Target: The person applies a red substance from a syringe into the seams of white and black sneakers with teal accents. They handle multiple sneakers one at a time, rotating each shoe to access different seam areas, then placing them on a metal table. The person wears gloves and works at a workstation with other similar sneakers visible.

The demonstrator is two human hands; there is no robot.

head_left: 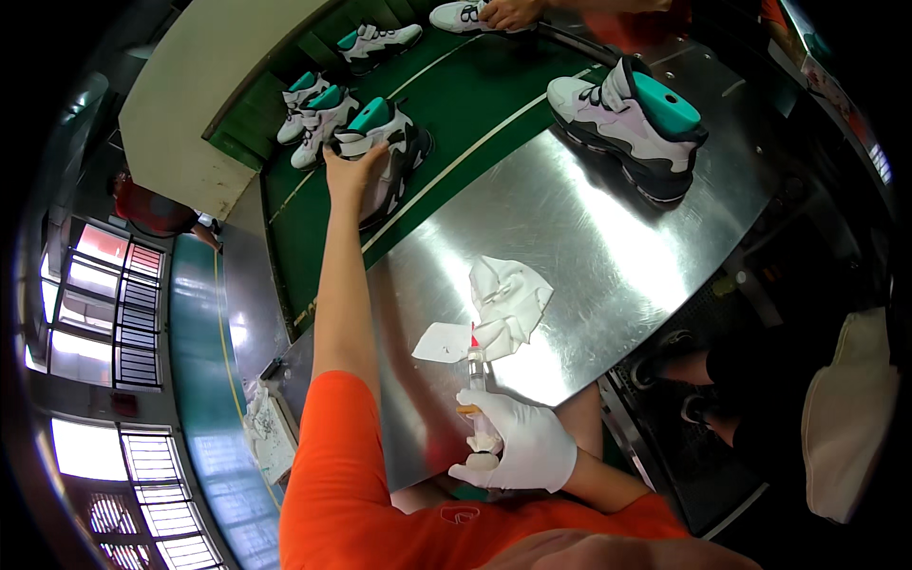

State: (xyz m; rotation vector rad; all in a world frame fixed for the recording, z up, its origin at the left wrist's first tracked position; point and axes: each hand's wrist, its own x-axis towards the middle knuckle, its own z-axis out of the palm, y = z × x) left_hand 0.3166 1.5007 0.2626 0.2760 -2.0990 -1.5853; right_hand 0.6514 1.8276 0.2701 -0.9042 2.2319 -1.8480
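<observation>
My bare left hand (353, 169) reaches far forward, closed round the side of a white and black sneaker (404, 157) on the green conveyor belt (456, 104). A teal insert sits in that shoe's opening. Low in the middle, my right hand (532, 445), in a white glove, is closed on a clear syringe (476, 372) with a red tip pointing away from me. Some white material shows between the glove's fingers by the syringe; what it is I cannot make out. Just beyond the tip, a crumpled white cloth (513, 299) lies on the metal table (589, 332).
Another sneaker (632, 133) with a teal insert stands at the table's far right. Several similar shoes (323, 123) rest on the belt at the far left. Across the belt, another person's hand (511, 13) touches a shoe (463, 17). A white box (273, 437) is at the left.
</observation>
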